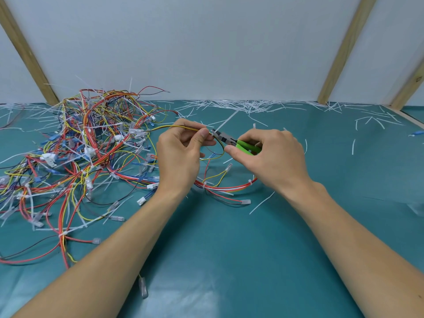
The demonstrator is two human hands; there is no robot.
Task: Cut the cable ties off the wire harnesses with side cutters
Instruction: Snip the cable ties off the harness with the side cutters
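My left hand (183,148) pinches a thin yellow-and-black wire bundle (174,127) between thumb and fingers, lifted over the teal mat. My right hand (268,152) grips the green-handled side cutters (229,140), whose metal jaws point left and sit right at my left fingertips. The cable tie at the jaws is hidden by my fingers. The rest of this harness (229,187), red, white and yellow wires with a white cable tie, lies on the mat below my hands.
A big tangled pile of coloured wire harnesses (87,143) with white ties and connectors covers the left of the teal mat (229,249). Cut white tie pieces (247,105) litter the back edge along the white wall. Wooden posts stand left and right.
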